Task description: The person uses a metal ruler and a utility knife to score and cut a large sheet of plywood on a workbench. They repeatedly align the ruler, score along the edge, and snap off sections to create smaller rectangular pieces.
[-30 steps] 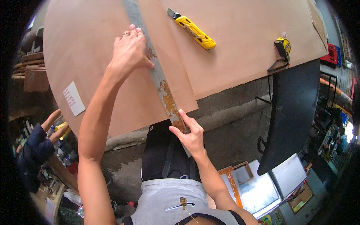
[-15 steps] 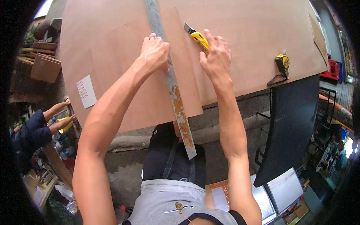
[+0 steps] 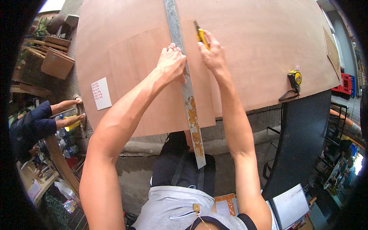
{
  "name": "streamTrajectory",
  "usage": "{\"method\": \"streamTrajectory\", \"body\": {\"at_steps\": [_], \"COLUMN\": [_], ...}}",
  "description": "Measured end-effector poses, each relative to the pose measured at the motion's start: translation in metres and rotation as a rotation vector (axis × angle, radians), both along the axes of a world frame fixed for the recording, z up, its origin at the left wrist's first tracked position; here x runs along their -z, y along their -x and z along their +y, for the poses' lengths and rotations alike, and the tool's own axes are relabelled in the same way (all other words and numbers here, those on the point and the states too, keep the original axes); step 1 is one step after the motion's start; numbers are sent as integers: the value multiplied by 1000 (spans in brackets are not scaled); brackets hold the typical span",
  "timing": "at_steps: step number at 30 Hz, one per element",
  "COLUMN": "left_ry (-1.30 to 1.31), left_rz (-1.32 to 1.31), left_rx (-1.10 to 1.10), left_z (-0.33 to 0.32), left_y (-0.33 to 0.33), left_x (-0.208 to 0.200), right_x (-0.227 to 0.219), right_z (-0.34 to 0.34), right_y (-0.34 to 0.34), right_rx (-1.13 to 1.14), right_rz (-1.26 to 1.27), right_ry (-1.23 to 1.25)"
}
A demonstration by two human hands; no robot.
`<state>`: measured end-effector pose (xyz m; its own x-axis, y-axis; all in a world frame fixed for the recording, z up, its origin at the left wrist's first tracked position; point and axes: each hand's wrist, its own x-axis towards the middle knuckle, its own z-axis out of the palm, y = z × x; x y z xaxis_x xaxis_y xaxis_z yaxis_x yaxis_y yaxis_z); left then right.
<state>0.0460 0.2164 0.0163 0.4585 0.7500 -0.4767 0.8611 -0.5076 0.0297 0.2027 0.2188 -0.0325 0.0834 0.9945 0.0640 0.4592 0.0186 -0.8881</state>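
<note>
My left hand (image 3: 172, 63) presses down on a long metal straightedge (image 3: 195, 132), fingers bent and closed against it. The straightedge is grey with rusty patches and runs from the far edge of view to past the sheet's near edge, over my legs. Beneath it lies a smaller thin brown wood panel (image 3: 142, 84) on a large brown wood sheet (image 3: 260, 50). Right of the straightedge, my right hand (image 3: 214, 55) grips a yellow utility knife (image 3: 202, 37), its blade pointing away near the panel's far right corner. Whether the blade touches the wood I cannot tell.
A yellow-and-black tape measure (image 3: 294, 79) sits near the sheet's right front edge. At left lies a white card (image 3: 101, 94) with red writing. A black board (image 3: 303, 134) stands below the sheet's right side. Another person's legs (image 3: 63, 115) show at far left.
My right hand has brought the utility knife left, closer to the straightedge, and turned its blade more straight away from me. My left hand stays on the straightedge. The whole view has shifted slightly.
</note>
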Motion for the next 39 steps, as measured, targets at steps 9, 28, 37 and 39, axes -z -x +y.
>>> {"method": "streamTrajectory", "body": {"at_steps": [9, 28, 37, 39], "left_ry": [14, 124, 40, 30], "left_rz": [-12, -104, -129, -115], "left_rx": [-68, -176, -96, -75], "left_z": [-1, 1, -2, -2], "left_y": [1, 3, 12, 12], "left_x": [6, 21, 25, 24], "right_x": [-16, -13, -12, -12], "right_z": [20, 38, 35, 30], "right_y": [42, 46, 51, 50], "right_rx": [-9, -112, -101, -101], "right_rz": [0, -177, -184, -151], "right_ry": [139, 116, 91, 84]}}
